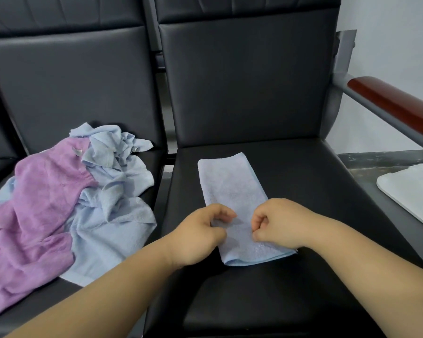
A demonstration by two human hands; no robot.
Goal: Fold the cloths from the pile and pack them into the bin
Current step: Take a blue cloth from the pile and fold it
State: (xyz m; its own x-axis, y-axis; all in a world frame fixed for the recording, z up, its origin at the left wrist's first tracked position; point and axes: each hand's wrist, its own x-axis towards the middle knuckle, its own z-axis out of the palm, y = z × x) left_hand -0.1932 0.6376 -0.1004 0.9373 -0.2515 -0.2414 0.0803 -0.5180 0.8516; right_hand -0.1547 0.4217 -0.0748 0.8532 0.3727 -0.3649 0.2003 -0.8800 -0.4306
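Observation:
A light blue cloth [232, 186], folded into a long strip, lies flat on the black seat [303, 172] of the right-hand chair. My left hand [200, 235] covers its left edge near the front, and its curled fingers and thumb pinch the fabric. At the right edge of the cloth, my right hand [276, 223] is curled with its fingertips on the fabric. The pile [103, 181] of crumpled light blue cloths and a purple cloth [32, 211] sits on the left-hand seat. A white bin [410, 193] shows only partly at the right edge.
Black chair backs rise behind both seats. A red-brown armrest [391, 103] on a grey metal frame runs along the right side, between the seat and the white bin. A narrow gap [166, 172] separates the two seats.

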